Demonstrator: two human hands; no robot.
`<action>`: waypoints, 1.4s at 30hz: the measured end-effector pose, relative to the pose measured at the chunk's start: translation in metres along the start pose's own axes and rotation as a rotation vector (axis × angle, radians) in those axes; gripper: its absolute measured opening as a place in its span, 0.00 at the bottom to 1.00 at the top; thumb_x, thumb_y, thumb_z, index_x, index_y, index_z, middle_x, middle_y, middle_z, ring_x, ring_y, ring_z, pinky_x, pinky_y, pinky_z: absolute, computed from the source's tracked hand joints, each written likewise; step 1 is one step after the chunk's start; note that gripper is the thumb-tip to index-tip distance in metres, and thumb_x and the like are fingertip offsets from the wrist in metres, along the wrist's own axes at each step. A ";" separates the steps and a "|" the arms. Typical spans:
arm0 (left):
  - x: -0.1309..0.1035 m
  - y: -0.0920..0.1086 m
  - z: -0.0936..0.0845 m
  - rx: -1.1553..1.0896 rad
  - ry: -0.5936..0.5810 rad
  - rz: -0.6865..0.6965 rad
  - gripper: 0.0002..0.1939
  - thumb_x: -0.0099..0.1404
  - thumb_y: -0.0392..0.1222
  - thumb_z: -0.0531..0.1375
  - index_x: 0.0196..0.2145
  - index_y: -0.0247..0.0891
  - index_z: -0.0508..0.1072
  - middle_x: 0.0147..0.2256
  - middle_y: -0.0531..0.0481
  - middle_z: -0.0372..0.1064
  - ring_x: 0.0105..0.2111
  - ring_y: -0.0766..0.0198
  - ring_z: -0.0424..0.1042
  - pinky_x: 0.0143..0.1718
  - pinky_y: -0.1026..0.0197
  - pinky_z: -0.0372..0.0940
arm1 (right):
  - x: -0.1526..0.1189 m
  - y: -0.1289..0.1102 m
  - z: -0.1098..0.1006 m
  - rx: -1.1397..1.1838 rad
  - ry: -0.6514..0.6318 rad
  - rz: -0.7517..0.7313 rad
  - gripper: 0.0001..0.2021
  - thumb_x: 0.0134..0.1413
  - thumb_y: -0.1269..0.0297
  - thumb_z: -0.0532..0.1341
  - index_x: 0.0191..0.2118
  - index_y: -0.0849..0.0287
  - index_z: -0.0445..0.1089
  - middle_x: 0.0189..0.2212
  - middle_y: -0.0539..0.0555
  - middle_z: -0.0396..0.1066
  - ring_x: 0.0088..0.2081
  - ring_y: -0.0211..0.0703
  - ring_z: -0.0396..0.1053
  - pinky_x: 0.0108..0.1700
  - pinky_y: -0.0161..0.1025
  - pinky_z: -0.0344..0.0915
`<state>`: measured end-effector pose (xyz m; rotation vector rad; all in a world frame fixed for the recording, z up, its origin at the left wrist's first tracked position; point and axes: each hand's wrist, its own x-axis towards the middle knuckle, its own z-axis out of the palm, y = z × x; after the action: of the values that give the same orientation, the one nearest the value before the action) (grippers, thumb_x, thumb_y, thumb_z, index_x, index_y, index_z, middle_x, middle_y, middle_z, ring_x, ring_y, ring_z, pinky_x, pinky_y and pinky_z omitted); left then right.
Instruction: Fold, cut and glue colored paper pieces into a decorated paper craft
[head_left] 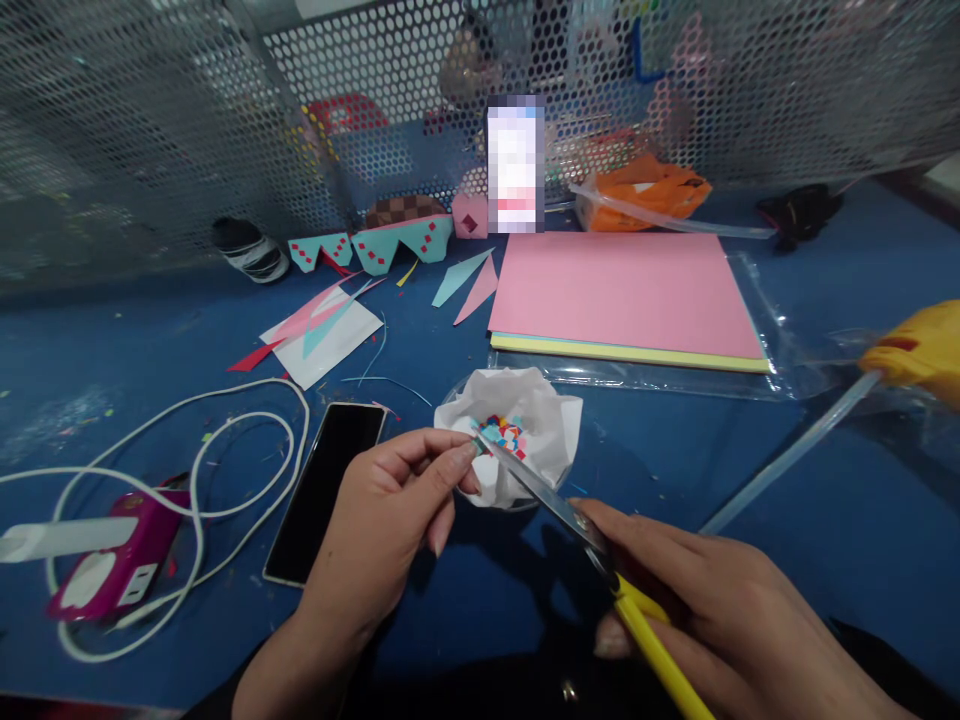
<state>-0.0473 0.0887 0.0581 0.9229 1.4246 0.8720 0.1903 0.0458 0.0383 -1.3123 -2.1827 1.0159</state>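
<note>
My right hand (pixel 697 590) grips a pair of scissors (pixel 551 500) with yellow handles, the blades pointing away to the upper left. Their tips touch or nearly touch a tiny bluish-green piece of paper (pixel 480 446) pinched between the thumb and forefinger of my left hand (pixel 405 490). Most of that piece is hidden by my fingers. Just beyond the blades is a bowl lined with white paper (pixel 559 425), and small red, blue, white and orange paper bits (pixel 504 432) lie inside it.
A black phone (pixel 326 490), white cable (pixel 199 450) and magenta device (pixel 124 555) lie left. Pink sheets (pixel 622 290) lie beyond the bowl. Paper offcuts (pixel 322 330) and light-blue cut-outs (pixel 401 245) are farther back. A perforated metal panel (pixel 375 90) borders the blue table; a yellow bag (pixel 919 350) sits right.
</note>
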 end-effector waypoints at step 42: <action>0.000 -0.006 0.000 -0.041 0.023 0.016 0.09 0.62 0.46 0.66 0.36 0.38 0.78 0.23 0.56 0.72 0.14 0.79 0.58 0.16 0.74 0.49 | 0.003 -0.002 0.001 -0.045 0.022 -0.039 0.19 0.59 0.59 0.60 0.55 0.53 0.70 0.33 0.52 0.80 0.29 0.42 0.78 0.30 0.34 0.75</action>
<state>-0.0472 0.0864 0.0521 0.8971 1.4155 0.9235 0.1870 0.0473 0.0390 -1.2886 -2.2186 0.9385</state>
